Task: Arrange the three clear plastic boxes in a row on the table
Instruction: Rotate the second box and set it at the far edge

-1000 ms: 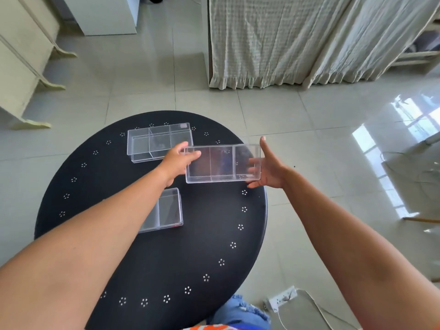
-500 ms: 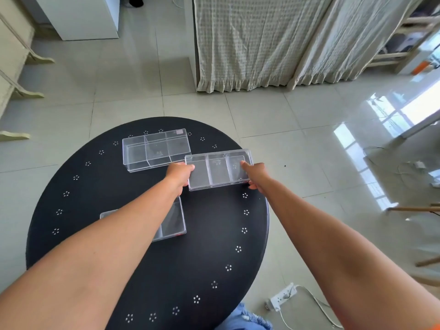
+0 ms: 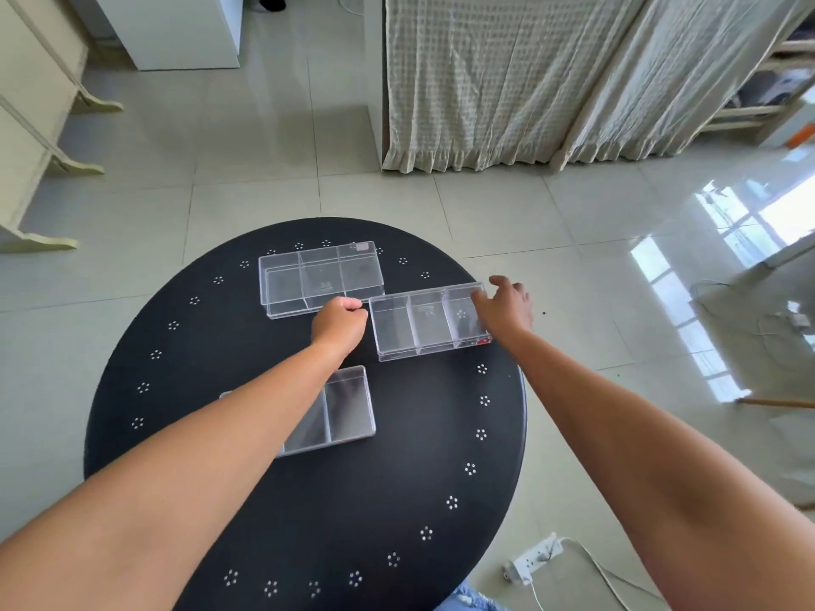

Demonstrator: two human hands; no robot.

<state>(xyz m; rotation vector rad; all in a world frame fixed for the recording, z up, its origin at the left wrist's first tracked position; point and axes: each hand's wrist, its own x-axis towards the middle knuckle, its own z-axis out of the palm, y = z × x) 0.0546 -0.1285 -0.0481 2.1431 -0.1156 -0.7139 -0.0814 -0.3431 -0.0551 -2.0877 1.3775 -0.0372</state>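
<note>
Three clear plastic boxes with dividers lie on a round black table (image 3: 308, 500). One box (image 3: 317, 275) sits at the far side. A second box (image 3: 423, 321) lies flat to its right, close to the table's right edge. The third box (image 3: 348, 403) is nearer to me, partly hidden under my left forearm. My left hand (image 3: 337, 321) is curled into a loose fist just off the left end of the second box. My right hand (image 3: 505, 308) has its fingers spread, with the fingertips on that box's right end.
A white power strip (image 3: 536, 560) with a cable lies on the tiled floor by the table's near right. Pale curtains (image 3: 529, 81) hang at the back. A white cabinet (image 3: 176, 28) and cream furniture (image 3: 31, 125) stand at the left.
Both hands lowered the second box from the air onto the table's right side. My left hand came off its end and my right hand's fingers spread.
</note>
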